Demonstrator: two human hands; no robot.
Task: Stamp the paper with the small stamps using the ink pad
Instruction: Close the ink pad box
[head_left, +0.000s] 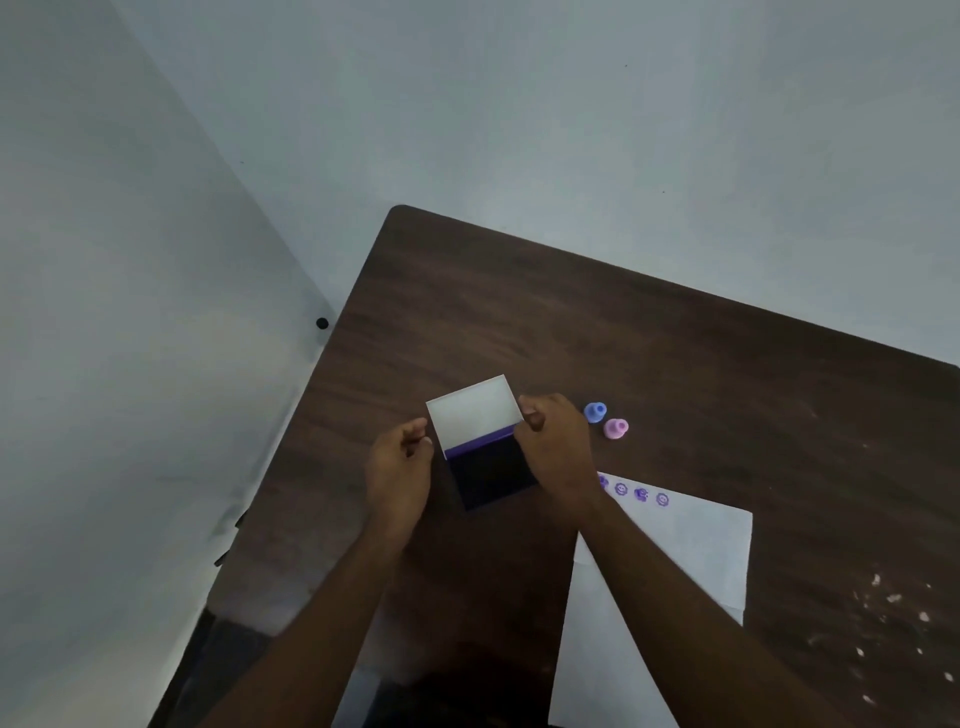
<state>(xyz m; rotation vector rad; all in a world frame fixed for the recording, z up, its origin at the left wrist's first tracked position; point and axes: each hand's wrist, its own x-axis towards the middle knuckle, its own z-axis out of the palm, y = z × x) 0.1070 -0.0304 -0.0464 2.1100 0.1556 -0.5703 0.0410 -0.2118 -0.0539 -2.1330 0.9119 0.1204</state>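
Behind my hands the dark wooden table lies free; left hand and right hand pinch the ink pad, its white lid raised.

- Two hands over the table — the left hand and the right hand.
- One ink pad, its single white lid raised.
- Two small stamps: one blue stamp and one pink stamp, just beside each other.
- One sheet of paper.
- Four purple stamped marks in a row on the sheet — the leftmost partly hidden by the right wrist.
- One dark wooden table.
- One small black knob beside the table's left edge.
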